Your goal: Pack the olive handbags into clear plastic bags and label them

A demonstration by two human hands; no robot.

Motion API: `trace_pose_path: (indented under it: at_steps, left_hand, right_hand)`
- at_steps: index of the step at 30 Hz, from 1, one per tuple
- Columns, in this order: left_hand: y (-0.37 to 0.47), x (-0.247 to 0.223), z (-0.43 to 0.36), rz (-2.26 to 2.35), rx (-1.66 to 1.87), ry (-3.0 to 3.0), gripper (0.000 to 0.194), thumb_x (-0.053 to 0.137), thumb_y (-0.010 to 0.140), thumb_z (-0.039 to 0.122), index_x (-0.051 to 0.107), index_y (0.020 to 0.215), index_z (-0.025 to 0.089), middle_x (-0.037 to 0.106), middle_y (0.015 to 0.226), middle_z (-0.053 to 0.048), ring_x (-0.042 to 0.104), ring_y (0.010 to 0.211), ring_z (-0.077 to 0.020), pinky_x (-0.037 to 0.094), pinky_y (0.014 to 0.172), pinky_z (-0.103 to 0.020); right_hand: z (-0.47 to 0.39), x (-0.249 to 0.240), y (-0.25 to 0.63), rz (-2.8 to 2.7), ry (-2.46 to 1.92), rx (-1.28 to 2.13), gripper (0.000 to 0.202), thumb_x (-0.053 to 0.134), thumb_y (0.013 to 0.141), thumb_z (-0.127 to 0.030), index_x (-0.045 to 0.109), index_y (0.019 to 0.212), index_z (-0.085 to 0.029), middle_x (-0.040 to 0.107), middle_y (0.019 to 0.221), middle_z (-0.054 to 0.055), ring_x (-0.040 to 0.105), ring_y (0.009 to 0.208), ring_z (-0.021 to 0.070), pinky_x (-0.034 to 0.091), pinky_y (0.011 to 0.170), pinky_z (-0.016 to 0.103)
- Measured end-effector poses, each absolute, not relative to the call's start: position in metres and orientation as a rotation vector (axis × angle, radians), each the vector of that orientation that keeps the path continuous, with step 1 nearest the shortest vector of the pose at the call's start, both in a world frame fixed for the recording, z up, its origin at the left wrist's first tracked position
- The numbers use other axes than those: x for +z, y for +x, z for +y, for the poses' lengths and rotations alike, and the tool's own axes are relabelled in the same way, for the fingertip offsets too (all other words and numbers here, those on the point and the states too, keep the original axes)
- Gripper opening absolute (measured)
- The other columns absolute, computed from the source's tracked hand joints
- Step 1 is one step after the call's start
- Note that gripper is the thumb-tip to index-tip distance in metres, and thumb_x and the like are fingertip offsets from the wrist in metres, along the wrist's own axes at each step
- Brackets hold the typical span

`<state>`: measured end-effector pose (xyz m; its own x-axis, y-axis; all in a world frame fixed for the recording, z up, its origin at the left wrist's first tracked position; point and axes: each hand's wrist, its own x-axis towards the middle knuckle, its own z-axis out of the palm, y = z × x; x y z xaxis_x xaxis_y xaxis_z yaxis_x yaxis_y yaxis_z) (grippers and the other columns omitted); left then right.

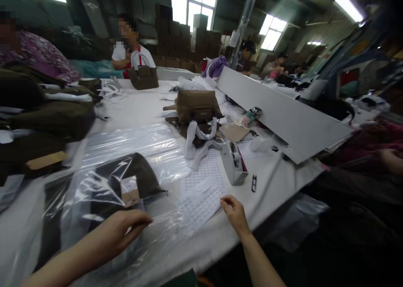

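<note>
My left hand (134, 226) hovers over a clear plastic bag (103, 182), its fingers drawn together toward the thumb; whatever is between them does not show. Inside that plastic lies a dark olive handbag (141, 173) with a paper tag (129, 191) on it. At the right edge of a printed sheet of labels (204, 203), my right hand (234, 213) has its thumb and fingertips pinched together. Whether they grip the sheet or a small piece from it, I cannot make out. A tape dispenser (232, 165) and small thread snips (254, 183) are just beyond the right hand.
A brown handbag (198, 104) with wrapped handles stands mid-table. Dark bags (53, 119) are piled at the left. A white board (277, 110) leans along the right side. Across the table, a person (132, 53) is behind another bag (144, 77); a patterned sleeve (47, 53) shows far left.
</note>
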<state>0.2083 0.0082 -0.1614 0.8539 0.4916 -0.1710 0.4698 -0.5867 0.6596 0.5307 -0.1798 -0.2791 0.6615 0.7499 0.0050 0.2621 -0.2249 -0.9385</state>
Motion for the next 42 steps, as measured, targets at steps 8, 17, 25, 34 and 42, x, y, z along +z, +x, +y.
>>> trace_pose_path:
  at_steps: [8, 17, 25, 34, 42]
  left_hand:
    - [0.364, -0.236, 0.028, 0.909, -0.325, 2.339, 0.053, 0.07, 0.058, 0.046, 0.061, 0.095, 0.009, 0.066, 0.09, -0.015, 0.061, 0.086, -0.0297, 0.045, 0.074, -0.034]
    - [0.368, -0.266, 0.017, 1.028, -0.423, 2.292, 0.04, 0.073, 0.052, 0.035, 0.061, 0.085, 0.017, 0.063, 0.094, -0.012, 0.055, 0.097, -0.0305, 0.041, 0.083, -0.035]
    - [0.368, -0.273, 0.021, 1.004, -0.405, 1.944, 0.038, 0.067, 0.052, 0.022, 0.059, 0.088, 0.016, 0.057, 0.068, 0.003, 0.057, 0.066, -0.0168, 0.041, 0.057, -0.024]
    - [0.363, -0.264, 0.01, 0.907, -0.223, 1.649, 0.055, 0.063, 0.053, 0.015, 0.05, 0.106, 0.014, 0.053, 0.058, 0.008, 0.05, 0.054, -0.0112, 0.038, 0.051, -0.021]
    - [0.365, -0.254, -0.002, 0.806, -0.151, 1.587, 0.064, 0.051, 0.051, 0.004, 0.046, 0.114, 0.015, 0.067, 0.075, 0.0, 0.054, 0.056, -0.0109, 0.038, 0.051, -0.02]
  right_hand:
    - [-0.151, -0.277, 0.507, -1.136, -1.768, 0.515, 0.008, 0.057, 0.076, -0.016, 0.062, 0.08, -0.02, 0.063, 0.08, 0.002, 0.056, 0.076, 0.0167, 0.045, 0.073, 0.03]
    - [-0.128, -0.31, 0.477, -1.256, -1.726, 0.48, 0.026, 0.062, 0.069, -0.005, 0.06, 0.09, -0.021, 0.062, 0.09, 0.004, 0.053, 0.091, 0.0198, 0.044, 0.085, 0.035]
    - [-0.128, -0.303, 0.48, -1.145, -1.726, 0.47, 0.019, 0.062, 0.072, -0.01, 0.063, 0.087, -0.021, 0.061, 0.09, 0.004, 0.054, 0.091, 0.0185, 0.045, 0.084, 0.033]
    - [-0.12, -0.279, 0.471, -1.302, -1.909, 0.417, 0.014, 0.067, 0.074, -0.02, 0.066, 0.087, -0.02, 0.065, 0.086, 0.005, 0.054, 0.087, 0.0215, 0.044, 0.083, 0.035]
    - [-0.124, -0.261, 0.474, -1.336, -2.007, 0.492, 0.005, 0.062, 0.077, -0.018, 0.065, 0.082, -0.019, 0.067, 0.081, 0.004, 0.06, 0.082, 0.021, 0.044, 0.078, 0.032]
